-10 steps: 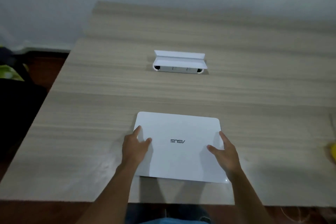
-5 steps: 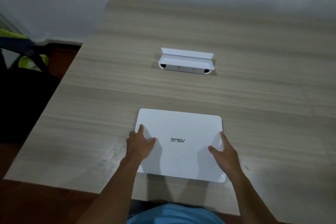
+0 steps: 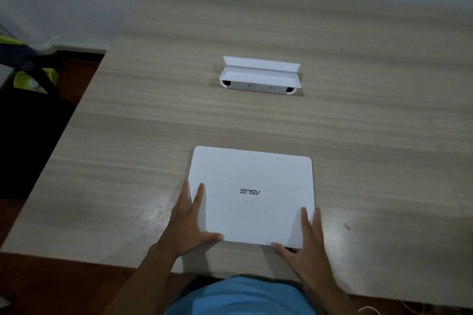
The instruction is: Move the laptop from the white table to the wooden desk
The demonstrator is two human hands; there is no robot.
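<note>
Laptop (image 3: 252, 197), white and closed, lies flat on the wooden desk (image 3: 153, 135) at lower centre of the frame. Both hands rest spread at its near corners: left hand (image 3: 188, 222) with fingers apart along the left edge, right hand (image 3: 304, 245) likewise at the right. Farther up sits a white stand (image 3: 259, 75).

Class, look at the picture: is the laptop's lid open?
No, the white laptop lies shut and flat on the wooden desk, its logo facing up, with the left hand and right hand at its near corners.
</note>
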